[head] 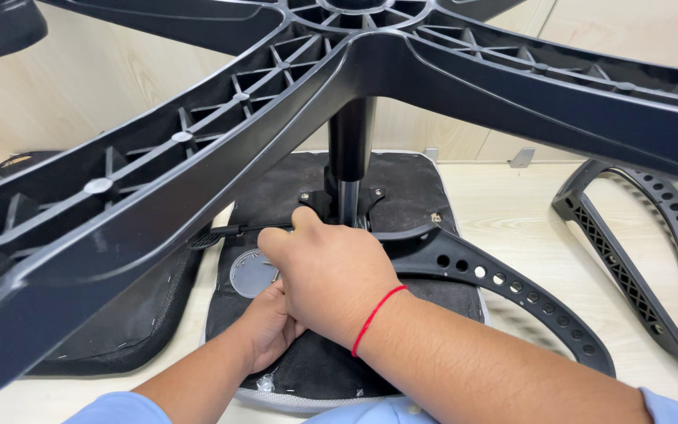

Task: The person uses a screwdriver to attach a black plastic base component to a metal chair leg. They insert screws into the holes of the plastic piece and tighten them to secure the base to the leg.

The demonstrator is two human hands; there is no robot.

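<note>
An upside-down office chair seat (pixel 410 177) with black fabric underside lies on a pale table. Its gas column (pixel 350 157) rises to a black five-arm base (pixel 198 133) that fills the top of the view. My right hand (pixel 327 271) is closed just in front of the column's foot, at the mechanism plate (pixel 370 196); what it grips is hidden. My left hand (pixel 268 326) sits under it, fingers curled beside a round silver label (pixel 249 273). A black lever (pixel 221 233) sticks out to the left. One armrest (pixel 504 283) lies against the seat's right side.
A second black perforated armrest (pixel 653 259) lies loose on the table at the right. A dark padded backrest piece (pixel 127 322) rests at the left under a base arm. Light wooden panels form the wall behind, with a metal bracket (pixel 521 157) at its foot.
</note>
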